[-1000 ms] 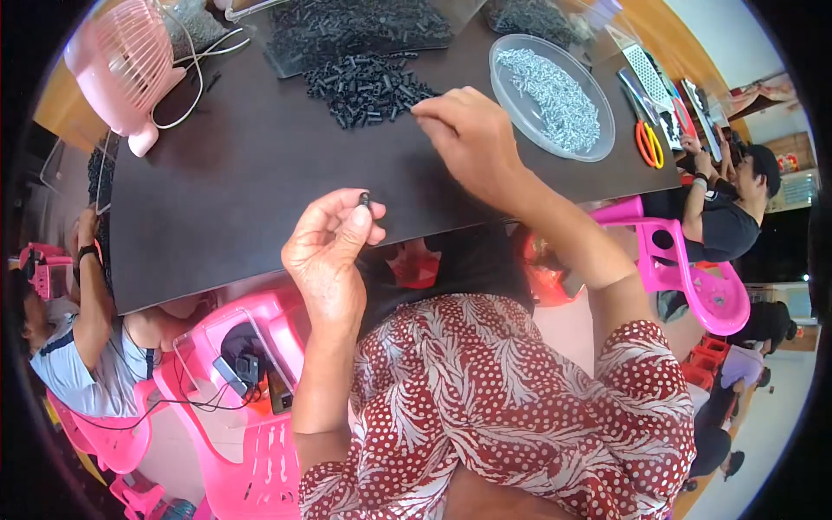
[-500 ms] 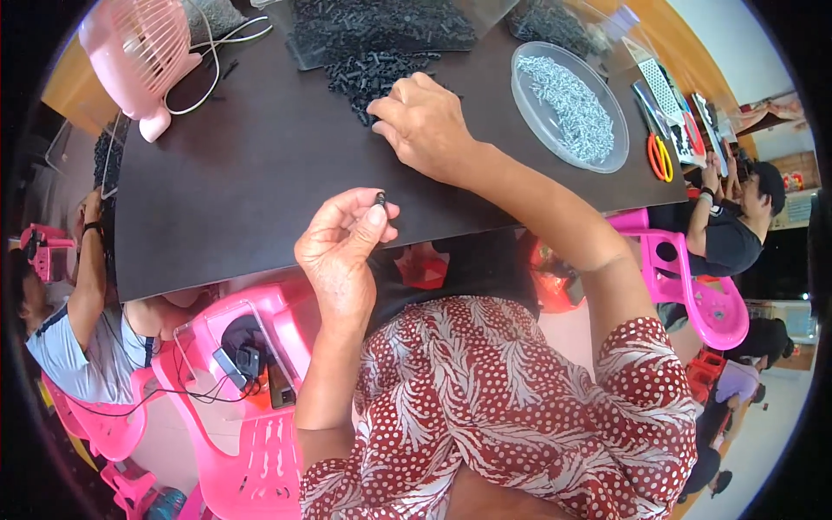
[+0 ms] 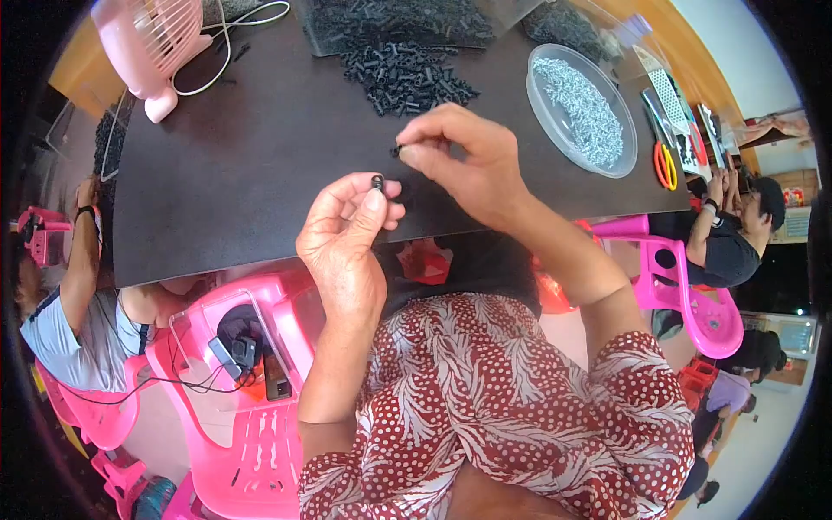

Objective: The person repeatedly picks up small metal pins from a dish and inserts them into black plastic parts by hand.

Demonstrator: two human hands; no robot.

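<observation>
I have the left hand over the table's near edge, clamped on a small black part; farther in, my right hand pinches a dark piece, short of the black pile toward the far edge.

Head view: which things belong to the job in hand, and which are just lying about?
Likely in the job:
- small black part in the left hand
- dark piece in the right hand
- pile of black pieces
- perhaps the silvery pieces

Apparently lying about:
- pink fan
- scissors
</observation>
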